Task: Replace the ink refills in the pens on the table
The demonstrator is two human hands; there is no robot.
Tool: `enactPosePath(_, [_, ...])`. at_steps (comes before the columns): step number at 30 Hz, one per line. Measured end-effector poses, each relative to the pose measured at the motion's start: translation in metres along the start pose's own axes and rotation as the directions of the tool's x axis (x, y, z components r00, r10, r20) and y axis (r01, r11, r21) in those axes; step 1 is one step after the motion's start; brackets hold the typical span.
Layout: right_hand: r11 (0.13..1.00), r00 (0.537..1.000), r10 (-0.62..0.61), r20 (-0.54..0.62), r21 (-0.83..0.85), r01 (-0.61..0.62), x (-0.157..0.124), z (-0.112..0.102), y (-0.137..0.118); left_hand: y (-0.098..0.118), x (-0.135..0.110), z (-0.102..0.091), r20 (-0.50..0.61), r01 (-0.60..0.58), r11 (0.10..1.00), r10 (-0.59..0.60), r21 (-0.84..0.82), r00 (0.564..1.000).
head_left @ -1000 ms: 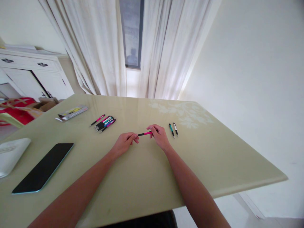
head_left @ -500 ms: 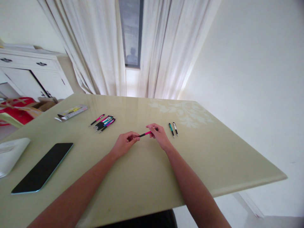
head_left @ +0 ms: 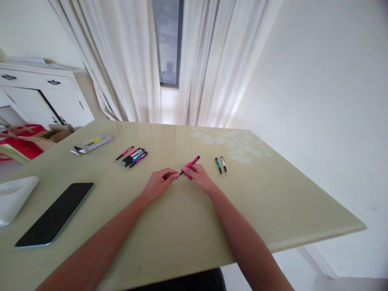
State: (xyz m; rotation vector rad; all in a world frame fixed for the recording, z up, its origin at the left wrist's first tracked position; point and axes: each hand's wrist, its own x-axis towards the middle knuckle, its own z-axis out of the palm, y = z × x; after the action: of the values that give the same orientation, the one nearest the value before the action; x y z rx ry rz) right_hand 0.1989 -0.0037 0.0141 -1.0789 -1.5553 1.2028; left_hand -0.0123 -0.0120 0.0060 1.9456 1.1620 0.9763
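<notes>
My right hand (head_left: 197,176) grips a pink ballpoint pen (head_left: 193,161) with a black grip, its clicker end pointing up and to the right. At the pen's lower end, my left hand (head_left: 160,184) has thumb and forefinger pinched on the tip; the very point is hidden in the fingers. Right of my hands, a teal pen (head_left: 218,166) and a white pen (head_left: 223,165) lie side by side on the table. Farther left lies a pile of pens (head_left: 133,157) in several colours, with one pink pen (head_left: 124,154) at its left edge.
On the pale green table (head_left: 291,202) an opened pen box (head_left: 91,144) lies at the back left. A dark tablet (head_left: 56,214) lies at the near left, beside a white object (head_left: 16,198). Curtains (head_left: 127,60) hang behind, and a wall (head_left: 327,101) stands to the right.
My right hand has shifted down the pink pen towards the tip and turned it steeper, so its clicker end now shows above the fingers. My left hand has stayed nearly still.
</notes>
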Motion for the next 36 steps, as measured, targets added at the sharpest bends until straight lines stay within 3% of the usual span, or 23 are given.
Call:
enactPosePath(2, [0.991,0.979,-0.044,-0.199,-0.135,0.017,0.000,-0.016,-0.003,-0.010,0.006,-0.015,-0.115,0.052,0.996,-0.043,0.070,0.992])
enactPosePath(4, [0.926,0.900,-0.139,-0.413,-0.376,-0.029,-0.002,-0.041,-0.006,-0.025,0.011,-0.038,-0.251,0.124,0.976,-0.076,0.182,0.965])
enactPosePath(6, [0.830,0.801,-0.186,-0.569,-0.527,-0.182,-0.007,-0.068,-0.009,-0.040,0.012,-0.062,-0.389,0.253,0.907,-0.111,0.336,0.915])
enactPosePath(8, [0.769,0.702,-0.158,-0.695,-0.532,-0.353,-0.013,-0.092,-0.010,-0.052,0.008,-0.082,-0.528,0.460,0.767,-0.189,0.448,0.828])
enactPosePath(10, [0.699,0.648,-0.129,-0.751,-0.532,-0.477,-0.018,-0.106,-0.008,-0.060,0.004,-0.093,-0.548,0.564,0.673,-0.272,0.478,0.791])
enactPosePath(16, [0.480,0.630,0.047,-0.775,-0.536,-0.695,-0.023,-0.104,0.001,-0.066,0.004,-0.090,-0.454,0.473,0.658,-0.216,0.586,0.864])
enactPosePath(20, [0.364,0.634,0.046,-0.772,-0.578,-0.730,-0.024,-0.103,-0.001,-0.061,0.004,-0.088,-0.431,0.462,0.614,-0.212,0.639,0.877])
enactPosePath(22, [0.370,0.679,-0.023,-0.734,-0.637,-0.676,-0.023,-0.105,-0.004,-0.057,0.003,-0.089,-0.442,0.487,0.582,-0.230,0.652,0.867])
enactPosePath(25, [0.489,0.775,-0.143,-0.616,-0.725,-0.485,-0.017,-0.094,-0.007,-0.051,0.004,-0.088,-0.481,0.521,0.546,-0.230,0.656,0.846])
enactPosePath(27, [0.598,0.837,-0.216,-0.502,-0.746,-0.293,-0.012,-0.075,-0.007,-0.046,0.006,-0.081,-0.461,0.457,0.597,-0.158,0.660,0.873])
enactPosePath(29, [0.657,0.890,-0.310,-0.334,-0.752,-0.053,-0.009,-0.048,-0.007,-0.037,0.008,-0.067,-0.359,0.263,0.736,-0.030,0.623,0.933])
enactPosePath(30, [0.656,0.906,-0.358,-0.226,-0.751,0.072,-0.009,-0.033,-0.006,-0.032,0.008,-0.056,-0.244,0.100,0.825,0.047,0.556,0.969])
enactPosePath(32, [0.571,0.918,-0.394,0.049,-0.769,0.286,-0.009,-0.008,-0.004,-0.020,0.006,-0.033,-0.110,-0.111,0.920,0.163,0.377,0.980])
enactPosePath(34, [0.494,0.928,-0.291,0.234,-0.793,0.355,-0.011,0.007,-0.002,-0.011,0.003,-0.013,-0.051,-0.213,0.937,0.235,0.276,0.971])
enactPosePath(36, [0.468,0.937,-0.202,0.283,-0.813,0.347,-0.011,0.012,0.000,-0.008,0.001,-0.002,-0.051,-0.246,0.942,0.264,0.229,0.963])
